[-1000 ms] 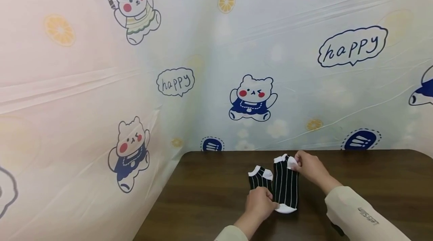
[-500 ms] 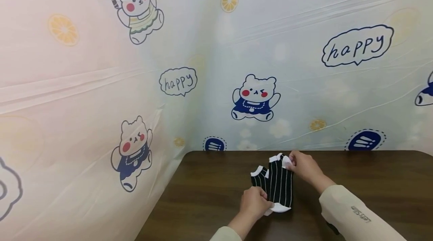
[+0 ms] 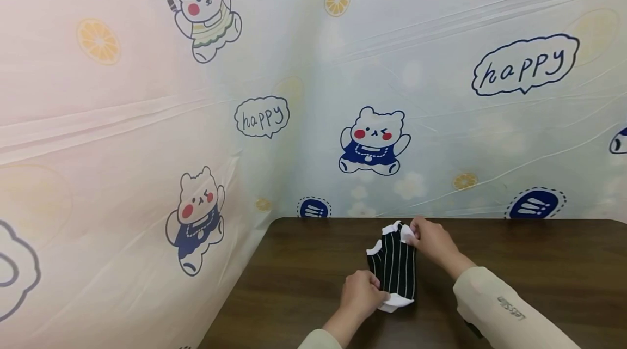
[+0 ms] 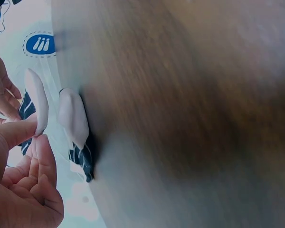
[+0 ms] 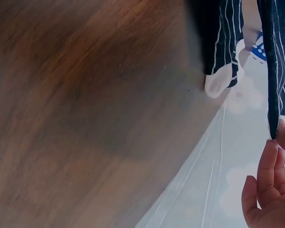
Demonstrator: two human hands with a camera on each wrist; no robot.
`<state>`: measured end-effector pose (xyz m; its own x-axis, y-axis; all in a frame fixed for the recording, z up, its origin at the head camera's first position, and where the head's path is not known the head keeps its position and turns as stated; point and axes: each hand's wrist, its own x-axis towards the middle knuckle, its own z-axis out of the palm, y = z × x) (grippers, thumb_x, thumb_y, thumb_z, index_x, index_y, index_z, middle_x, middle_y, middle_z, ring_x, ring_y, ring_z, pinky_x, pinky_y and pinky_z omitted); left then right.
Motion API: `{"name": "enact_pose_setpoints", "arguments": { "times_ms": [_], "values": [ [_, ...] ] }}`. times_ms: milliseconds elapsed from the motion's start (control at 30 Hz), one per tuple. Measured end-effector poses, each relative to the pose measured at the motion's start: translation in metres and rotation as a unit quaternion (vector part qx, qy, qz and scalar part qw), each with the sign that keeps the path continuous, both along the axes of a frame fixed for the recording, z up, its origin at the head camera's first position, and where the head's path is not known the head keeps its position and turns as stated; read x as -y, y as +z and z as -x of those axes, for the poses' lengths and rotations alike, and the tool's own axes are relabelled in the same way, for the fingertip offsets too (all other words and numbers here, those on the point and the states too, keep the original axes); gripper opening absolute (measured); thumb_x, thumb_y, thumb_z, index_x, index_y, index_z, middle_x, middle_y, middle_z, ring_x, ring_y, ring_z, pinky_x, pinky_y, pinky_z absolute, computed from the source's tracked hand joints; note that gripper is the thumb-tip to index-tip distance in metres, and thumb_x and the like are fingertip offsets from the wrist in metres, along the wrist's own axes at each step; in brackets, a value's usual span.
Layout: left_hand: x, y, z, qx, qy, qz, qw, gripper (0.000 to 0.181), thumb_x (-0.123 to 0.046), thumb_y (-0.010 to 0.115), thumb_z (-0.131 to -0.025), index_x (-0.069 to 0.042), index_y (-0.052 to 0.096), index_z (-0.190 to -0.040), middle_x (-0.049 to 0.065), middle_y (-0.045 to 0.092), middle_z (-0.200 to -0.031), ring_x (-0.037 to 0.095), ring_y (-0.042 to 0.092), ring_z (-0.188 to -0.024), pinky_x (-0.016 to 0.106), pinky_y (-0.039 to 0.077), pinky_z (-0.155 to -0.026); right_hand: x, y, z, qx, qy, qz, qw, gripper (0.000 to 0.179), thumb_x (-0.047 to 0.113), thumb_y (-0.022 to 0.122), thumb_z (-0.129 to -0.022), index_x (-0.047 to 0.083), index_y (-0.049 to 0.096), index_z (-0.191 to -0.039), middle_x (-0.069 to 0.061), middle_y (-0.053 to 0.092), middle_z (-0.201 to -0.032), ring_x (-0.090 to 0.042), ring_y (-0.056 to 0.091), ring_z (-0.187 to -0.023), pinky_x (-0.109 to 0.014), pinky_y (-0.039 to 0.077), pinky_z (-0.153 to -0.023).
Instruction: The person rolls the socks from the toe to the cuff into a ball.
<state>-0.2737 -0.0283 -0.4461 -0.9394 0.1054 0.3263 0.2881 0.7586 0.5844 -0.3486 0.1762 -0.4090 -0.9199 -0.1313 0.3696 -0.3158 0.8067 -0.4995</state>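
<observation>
Two ankle socks, black with thin white stripes and white ends, overlap in the head view. The upper sock is stretched between both hands above the table. My left hand pinches its white toe end between thumb and fingers; the left wrist view shows this white toe edge-on. At the far end, my right hand pinches the sock by its white heel near the cuff. Beneath it lies the lower sock, mostly hidden in the head view; both wrist views show this lower sock on the tabletop, apart from the held one.
The dark brown wooden table reaches back to a printed curtain with bears and "happy" bubbles. That curtain also runs along the left side. A small dark thing shows under the right sleeve.
Both hands have carried the held sock leftward, from beside the other sock to over it. The lower sock is now largely covered. Both hands keep their pinch.
</observation>
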Motion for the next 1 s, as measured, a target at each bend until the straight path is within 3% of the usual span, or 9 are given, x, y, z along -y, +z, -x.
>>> {"name": "enact_pose_setpoints", "arguments": {
  "times_ms": [400, 1000],
  "values": [
    [0.009, -0.002, 0.001, -0.005, 0.011, 0.004, 0.9999, 0.028, -0.024, 0.088, -0.06, -0.016, 0.061, -0.062, -0.016, 0.052, -0.055, 0.008, 0.049, -0.054, 0.028, 0.04, -0.051, 0.014, -0.005, 0.006, -0.01, -0.001, 0.011, 0.9999, 0.024, 0.01, 0.075, -0.081, 0.007, 0.052, -0.086, 0.0, 0.049, -0.07, -0.016, 0.046, -0.06, -0.032, 0.039, -0.055],
    [0.021, -0.002, 0.0, 0.008, 0.016, -0.008, 0.9998, 0.026, -0.022, 0.087, -0.063, -0.015, 0.063, -0.065, -0.015, 0.054, -0.056, 0.006, 0.049, -0.055, 0.028, 0.041, -0.053, 0.033, -0.013, 0.012, 0.017, -0.013, 0.005, 0.9998, 0.025, 0.011, 0.075, -0.082, 0.008, 0.052, -0.091, -0.002, 0.05, -0.073, -0.018, 0.047, -0.063, -0.033, 0.042, -0.056]
  ]
}}
